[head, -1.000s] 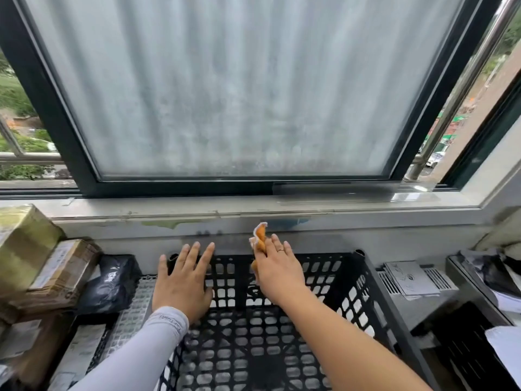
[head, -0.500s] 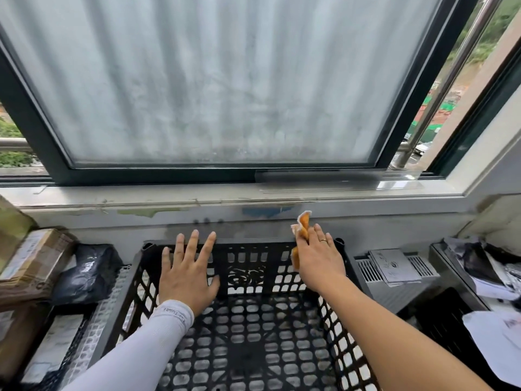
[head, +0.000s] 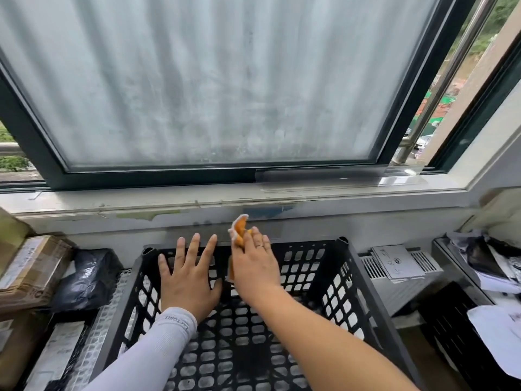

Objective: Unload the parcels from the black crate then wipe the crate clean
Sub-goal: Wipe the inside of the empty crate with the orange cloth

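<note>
Black crate (head: pixel 352 280) sits below the window sill, and inside it the left hand (head: pixel 189 280) presses flat, fingers spread, on the far wall while the right hand (head: pixel 253 266) beside it pins an orange cloth (head: pixel 239 231) there.

Ahead of you, a frosted window (head: pixel 214 80) above a scuffed sill (head: pixel 169 201); papers (head: pixel 496 323) right, a vent (head: pixel 375 266) beside them.
</note>
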### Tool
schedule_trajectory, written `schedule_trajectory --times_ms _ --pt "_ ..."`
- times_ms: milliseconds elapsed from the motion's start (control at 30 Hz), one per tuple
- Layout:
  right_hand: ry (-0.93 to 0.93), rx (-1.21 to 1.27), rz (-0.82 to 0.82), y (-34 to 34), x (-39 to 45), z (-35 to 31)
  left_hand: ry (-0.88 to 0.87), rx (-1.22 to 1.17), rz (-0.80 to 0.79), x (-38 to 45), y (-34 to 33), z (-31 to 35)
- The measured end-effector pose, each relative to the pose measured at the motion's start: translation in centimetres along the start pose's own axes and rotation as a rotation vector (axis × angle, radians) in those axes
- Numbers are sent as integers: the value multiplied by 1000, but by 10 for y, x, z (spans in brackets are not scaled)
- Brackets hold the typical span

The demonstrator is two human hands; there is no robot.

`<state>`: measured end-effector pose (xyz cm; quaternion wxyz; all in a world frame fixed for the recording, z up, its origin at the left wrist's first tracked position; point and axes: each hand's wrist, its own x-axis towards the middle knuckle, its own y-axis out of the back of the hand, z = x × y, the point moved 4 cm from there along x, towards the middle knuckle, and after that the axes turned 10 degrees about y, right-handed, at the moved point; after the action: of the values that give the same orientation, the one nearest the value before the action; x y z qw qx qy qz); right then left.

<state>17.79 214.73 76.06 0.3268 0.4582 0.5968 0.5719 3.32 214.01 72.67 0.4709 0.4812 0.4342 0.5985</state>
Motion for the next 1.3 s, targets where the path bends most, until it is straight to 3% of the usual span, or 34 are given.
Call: schedule_trajectory --times_ms 167,367,600,800,933,1167,1300 --pt "55 -5 -15 -12 18 -33 5 47 -39 0 0 -1" --pt "144 -110 -24 -7 8 -1 6 36 -21 -3 2 -1" --pt "-24 -245 -112 18 -21 79 26 62 -14 -3 2 -2" --pt "-306 -393 -283 50 -59 163 28 100 -4 -3 1 -2" --pt "-381 -301 -267 57 -70 178 37 141 -2 -4 2 9" --pt "-555 -261 -168 62 -83 178 -255 107 -51 -1 10 87" --pt "-699 -201 -231 62 -101 174 -379 43 -107 -4 8 151"
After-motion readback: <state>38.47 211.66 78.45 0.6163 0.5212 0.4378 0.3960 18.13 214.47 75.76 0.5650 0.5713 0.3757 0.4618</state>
